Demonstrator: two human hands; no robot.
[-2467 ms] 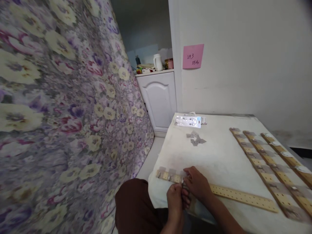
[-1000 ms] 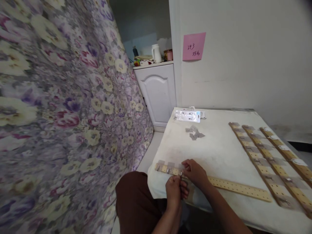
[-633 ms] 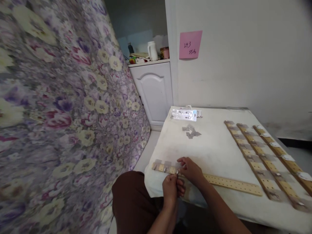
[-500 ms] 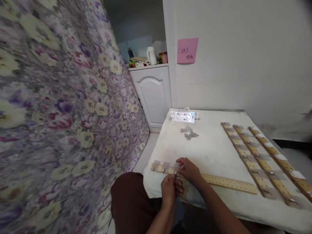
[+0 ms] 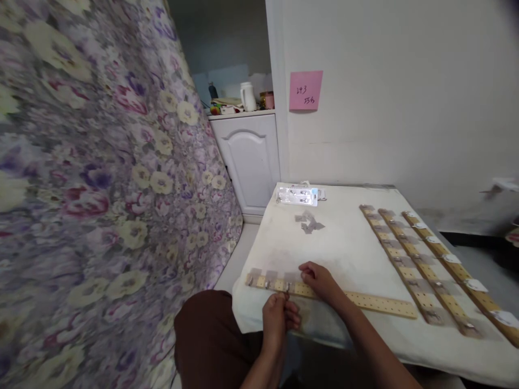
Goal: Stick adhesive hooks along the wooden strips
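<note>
A long tan perforated strip (image 5: 365,301) lies along the near edge of a white table (image 5: 352,254). Small metal clips with clear tabs sit on the strip's left end (image 5: 259,281). My left hand (image 5: 278,319) is curled just below the strip, its fingers pinched on a small metal piece at the strip's edge. My right hand (image 5: 320,281) rests on top of the strip, fingers bent and pressing it down beside the left hand.
Three more tan strips (image 5: 409,259) carrying clips lie side by side at the table's right. A clear packet (image 5: 297,195) and loose clear tabs (image 5: 308,222) sit at the far side. A flowered cloth (image 5: 101,178) hangs at left. A white cabinet (image 5: 249,159) stands behind.
The view has swung a little to the right. Both hands have stayed at the strip's left part, the left one pinching at its edge, the right one holding it down.
</note>
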